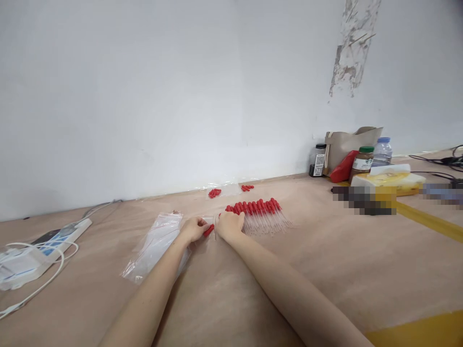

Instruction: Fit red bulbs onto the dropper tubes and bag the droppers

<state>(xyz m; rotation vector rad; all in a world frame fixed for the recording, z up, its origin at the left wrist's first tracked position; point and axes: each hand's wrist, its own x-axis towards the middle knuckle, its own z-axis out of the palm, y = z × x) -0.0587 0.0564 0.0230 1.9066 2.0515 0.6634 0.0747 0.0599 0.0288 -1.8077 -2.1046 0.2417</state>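
Note:
My left hand (194,229) is closed in a pinch at the edge of a small clear plastic bag. Red rubber bulbs (209,231) lie right at its fingertips, in or on the bag. Just to the right, my right hand (230,224) is curled with its knuckles up; its fingertips are mostly hidden, and I cannot make out what they hold. Beside it a row of clear thin droppers with red bulbs (265,207) lies side by side. A stack of clear zip bags (155,246) lies left of and partly under my left forearm.
Bags with red bulbs (214,193) lie near the wall. At left is a white power strip (68,241) with cables. Towards the right stand a dark-capped bottle (318,160), a beige bag (347,142), a green-lidded jar (362,163) and a tissue pack (388,182).

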